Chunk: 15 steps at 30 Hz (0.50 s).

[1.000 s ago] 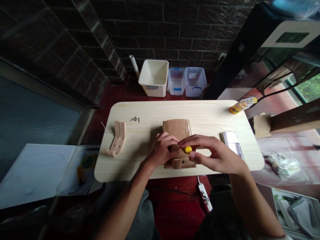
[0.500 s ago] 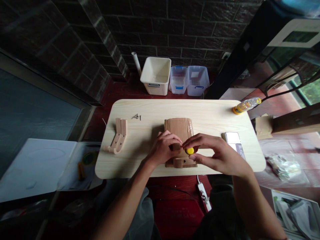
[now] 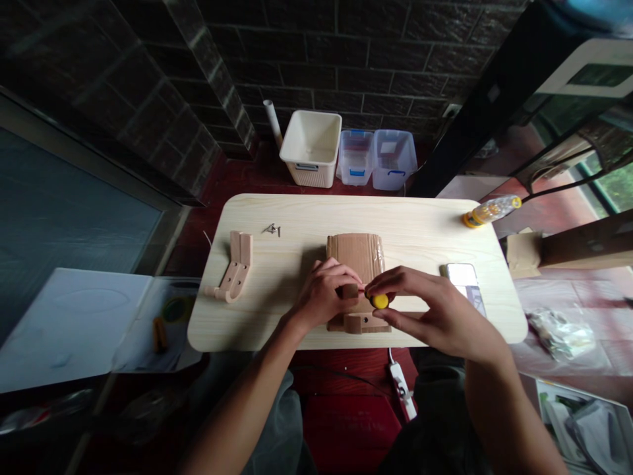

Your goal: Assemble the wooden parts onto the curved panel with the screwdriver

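My right hand [image 3: 435,307] pinches a small screwdriver by its handle, whose round yellow end [image 3: 380,301] faces me; most of its shaft is hidden. Close beside it, my left hand [image 3: 329,290] is closed on a brown wooden piece [image 3: 351,291]. Its fingertips are near the screwdriver's front end, and I cannot see exactly what the tip touches. Under both hands lies a cardboard box [image 3: 353,248] with shiny tape along its right side. A curved wooden part [image 3: 353,323] with a dark hole rests at the box's near edge.
On the pale table [image 3: 415,221], wooden hook-shaped parts [image 3: 236,274] lie at left, near several screws [image 3: 271,229]. A phone [image 3: 462,274] and a plastic bottle [image 3: 489,211] are at right. Behind the table stand a cream bin [image 3: 311,168] and clear boxes [image 3: 393,161]. A power strip [image 3: 403,389] lies below.
My right hand and the screwdriver have shifted slightly to the right, with the yellow end turned a little. My left hand stays on the wooden piece. The whole view has moved slightly.
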Available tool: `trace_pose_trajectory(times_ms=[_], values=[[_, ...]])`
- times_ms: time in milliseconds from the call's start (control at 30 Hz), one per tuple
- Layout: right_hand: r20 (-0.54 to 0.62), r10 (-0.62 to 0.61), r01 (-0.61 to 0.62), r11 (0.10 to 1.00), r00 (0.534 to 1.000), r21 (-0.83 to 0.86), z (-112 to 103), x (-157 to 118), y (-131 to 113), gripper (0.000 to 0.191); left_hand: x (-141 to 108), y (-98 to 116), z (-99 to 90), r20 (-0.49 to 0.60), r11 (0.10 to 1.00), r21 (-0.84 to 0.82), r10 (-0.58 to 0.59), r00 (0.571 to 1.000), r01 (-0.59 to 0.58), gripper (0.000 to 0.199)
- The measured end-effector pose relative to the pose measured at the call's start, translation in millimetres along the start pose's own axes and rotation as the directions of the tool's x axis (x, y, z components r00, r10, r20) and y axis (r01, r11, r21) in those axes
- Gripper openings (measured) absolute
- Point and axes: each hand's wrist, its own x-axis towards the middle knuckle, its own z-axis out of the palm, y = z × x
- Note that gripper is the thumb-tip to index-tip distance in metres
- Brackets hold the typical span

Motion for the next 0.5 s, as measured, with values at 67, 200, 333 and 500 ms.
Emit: trace_pose_trajectory(times_ms=[67,200,333,500], values=[[-0.003,-0.016,0.016,1.000,1.000,-0.004,-0.5,1.6,-0.1,0.028,0.0,-0.2,0.5,-0.006,1.000,0.006,0.005,1.000,-0.005,0.014],[0.047,-0.058,0.059,0.998,0.997,-0.022,-3.6,2.4,-2.0,0.031,-0.4,0.0,1.5,-0.034,1.000,0.007,0.019,0.999,-0.019,0.014],[0.033,-0.032,0.035,0.997,0.999,-0.073,-1.0,1.6,-0.1,0.032,-0.4,0.4,0.3,-0.020,1.000,0.004,0.021,1.000,-0.021,0.014],[-0.007,-0.033,0.032,0.996,0.999,-0.085,3.7,1.9,4.2,0.030,0.2,0.7,-1.0,-0.002,1.000,0.016,0.014,1.000,-0.013,0.015]])
